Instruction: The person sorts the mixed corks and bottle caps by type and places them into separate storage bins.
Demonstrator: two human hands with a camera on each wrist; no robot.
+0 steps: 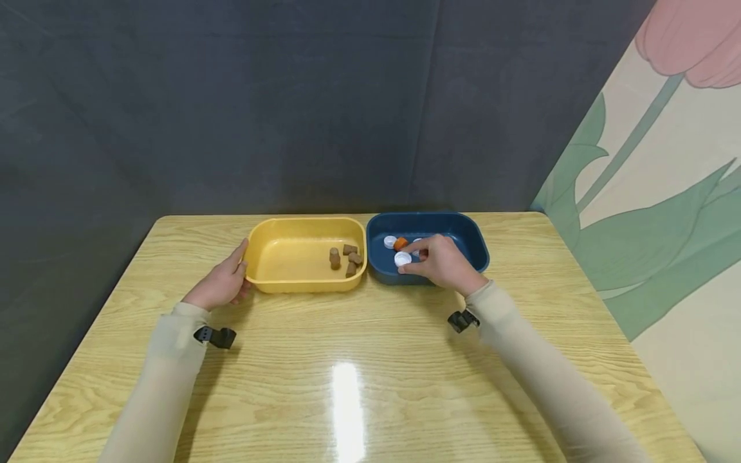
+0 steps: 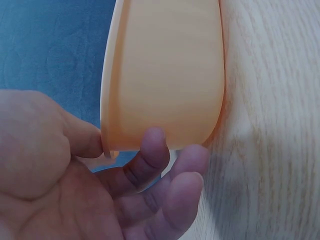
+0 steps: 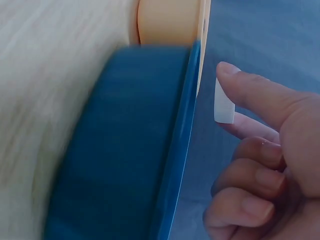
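Note:
My left hand point(image 1: 220, 284) grips the left end of a yellow tray point(image 1: 283, 257). In the left wrist view, the thumb sits at the tray's rim point(image 2: 111, 75) and the fingers curl beside its outer wall. Above the near side of a blue tray point(image 1: 476, 247), my right hand point(image 1: 444, 263) pinches a white bottle cap point(image 1: 402, 259) between thumb and index finger. The right wrist view shows the white cap's ridged edge point(image 3: 225, 107) clear of the rim, the other fingers folded. Inside the blue tray lie another white cap point(image 1: 390, 242) and an orange cap point(image 1: 401, 244); the hand hides part of the contents.
Several brown corks point(image 1: 350, 257) lie at the right end of the yellow tray. Both trays stand side by side near the back edge of the wooden table point(image 1: 278, 373). A dark cloth point(image 1: 289, 109) hangs behind it, with a flower-painted wall point(image 1: 666, 212) on the right.

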